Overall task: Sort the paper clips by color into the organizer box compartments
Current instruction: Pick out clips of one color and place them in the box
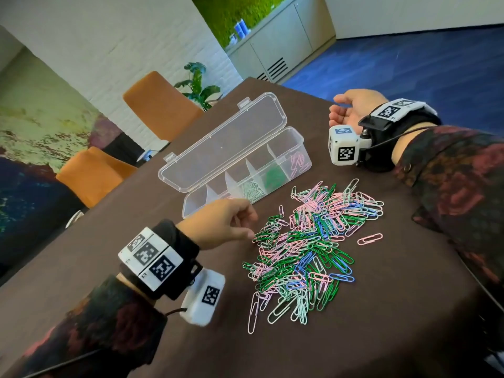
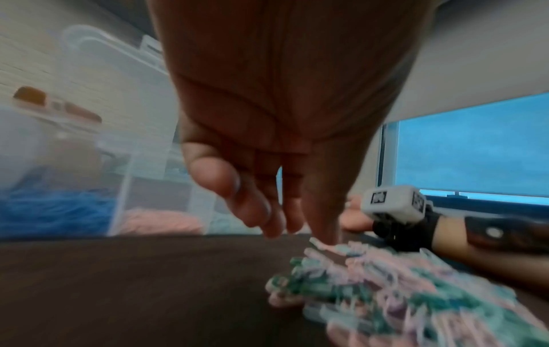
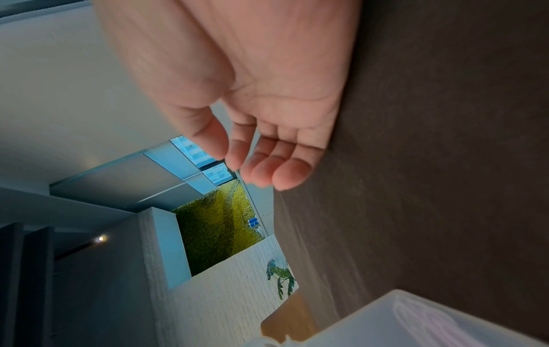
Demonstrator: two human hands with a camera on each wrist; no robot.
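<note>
A loose pile of paper clips [image 1: 311,241] in pink, green, blue and pale mint lies on the dark table. My left hand [image 1: 252,222] hovers at the pile's left edge with fingers stretched down; in the blurred left wrist view its fingertips [image 2: 323,234] reach a pink clip at the edge of the pile [image 2: 401,293], with nothing pinched. The clear organizer box [image 1: 302,139] stands behind the pile, lid [image 1: 223,140] open, with pink clips [image 1: 297,162], dark green clips [image 1: 272,177] and pale clips [image 1: 252,190] in separate compartments. My right hand [image 1: 335,110] rests empty and loosely curled on the table, right of the box.
One pink clip [image 1: 369,238] lies apart, right of the pile. A corner of the box [image 3: 415,328] shows in the right wrist view, below my right hand [image 3: 252,164]. Two orange chairs [image 1: 161,105] stand beyond the table's left edge. Bare table [image 1: 354,336] lies in front of the pile.
</note>
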